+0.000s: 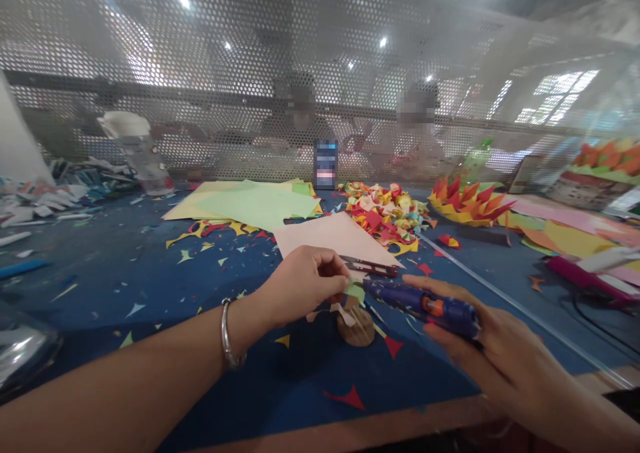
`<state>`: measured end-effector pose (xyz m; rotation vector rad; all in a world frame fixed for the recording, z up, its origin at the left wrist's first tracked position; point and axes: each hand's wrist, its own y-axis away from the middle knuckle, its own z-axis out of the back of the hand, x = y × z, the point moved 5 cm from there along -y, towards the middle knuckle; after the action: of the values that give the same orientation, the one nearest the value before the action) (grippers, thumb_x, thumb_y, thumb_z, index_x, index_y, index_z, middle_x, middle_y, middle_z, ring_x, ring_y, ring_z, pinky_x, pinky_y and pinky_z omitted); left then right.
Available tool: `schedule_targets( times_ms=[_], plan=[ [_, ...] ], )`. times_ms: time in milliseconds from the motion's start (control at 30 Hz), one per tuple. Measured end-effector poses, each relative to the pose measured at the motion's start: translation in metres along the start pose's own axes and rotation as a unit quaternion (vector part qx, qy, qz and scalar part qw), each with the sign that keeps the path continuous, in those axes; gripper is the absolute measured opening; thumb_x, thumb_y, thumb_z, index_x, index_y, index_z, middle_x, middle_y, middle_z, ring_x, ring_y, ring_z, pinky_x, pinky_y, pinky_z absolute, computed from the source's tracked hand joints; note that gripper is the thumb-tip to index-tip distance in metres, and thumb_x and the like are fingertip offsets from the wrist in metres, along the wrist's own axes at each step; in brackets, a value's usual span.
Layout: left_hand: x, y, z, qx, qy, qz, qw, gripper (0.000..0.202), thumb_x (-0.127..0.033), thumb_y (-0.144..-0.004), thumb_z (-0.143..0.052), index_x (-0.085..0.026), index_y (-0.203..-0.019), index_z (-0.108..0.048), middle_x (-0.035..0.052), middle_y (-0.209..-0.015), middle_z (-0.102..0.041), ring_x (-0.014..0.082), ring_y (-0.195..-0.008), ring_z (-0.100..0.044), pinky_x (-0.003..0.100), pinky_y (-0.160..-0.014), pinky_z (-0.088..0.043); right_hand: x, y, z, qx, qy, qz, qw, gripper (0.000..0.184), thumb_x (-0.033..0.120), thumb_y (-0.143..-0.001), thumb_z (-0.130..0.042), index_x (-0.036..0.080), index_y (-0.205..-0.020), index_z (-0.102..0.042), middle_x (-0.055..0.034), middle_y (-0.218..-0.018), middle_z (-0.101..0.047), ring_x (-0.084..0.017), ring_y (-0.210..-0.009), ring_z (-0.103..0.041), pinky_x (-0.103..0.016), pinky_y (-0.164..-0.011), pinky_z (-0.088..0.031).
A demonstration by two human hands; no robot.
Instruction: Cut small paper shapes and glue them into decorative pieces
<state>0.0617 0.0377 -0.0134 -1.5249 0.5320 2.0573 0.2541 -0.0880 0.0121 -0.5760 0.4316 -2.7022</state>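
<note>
My left hand [315,280], with a silver bangle at the wrist, pinches a small light green paper piece [356,290]. My right hand [493,333] is wrapped round a dark blue hand tool [415,300] with an orange part on its side; its exact kind does not show. The tool's narrow tip points left, close to the green piece. Below them a round brown disc [356,328] lies on the table, partly covered by paper scraps. Just behind my fingertips are red-handled snips [373,267], lying along the edge of a pale pink sheet [333,236].
Green and yellow sheets [250,200] lie ahead, beside a heap of colourful scraps [385,213]. A phone [326,164] stands before a perforated metal screen. On the right are a spiky paper piece [467,203], a clear strip [500,290] and a magenta tool with a cord [590,280].
</note>
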Motion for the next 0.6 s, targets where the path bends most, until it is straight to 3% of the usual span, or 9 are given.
schedule_targets(
  times_ms=[400, 600],
  plan=[
    [-0.0018, 0.0015, 0.0, 0.011, -0.001, 0.003, 1.0, 0.006, -0.023, -0.075, -0.063, -0.018, -0.077, -0.064, -0.0016, -0.064, -0.065, 0.0116, -0.057, -0.061, 0.023, -0.058, -0.051, -0.001, -0.0007, 0.0025, 0.003, 0.014, -0.005, 1.0, 0.047, 0.032, -0.096, -0.048, 0.028, -0.142, -0.038, -0.0071, -0.134, -0.061, -0.027, -0.117, -0.062, -0.036, -0.091, -0.055],
    [-0.0062, 0.0028, -0.0021, 0.026, 0.022, -0.002, 0.999, 0.007, -0.023, -0.074, -0.066, -0.017, -0.077, -0.067, -0.0008, -0.065, -0.066, 0.0111, -0.057, -0.06, 0.023, -0.059, -0.049, -0.0016, -0.0026, 0.0089, -0.033, 0.024, 0.002, 0.999, 0.044, 0.03, -0.097, -0.046, 0.027, -0.14, -0.038, -0.0074, -0.125, -0.066, -0.025, -0.104, -0.069, -0.035, -0.084, -0.058]
  ],
)
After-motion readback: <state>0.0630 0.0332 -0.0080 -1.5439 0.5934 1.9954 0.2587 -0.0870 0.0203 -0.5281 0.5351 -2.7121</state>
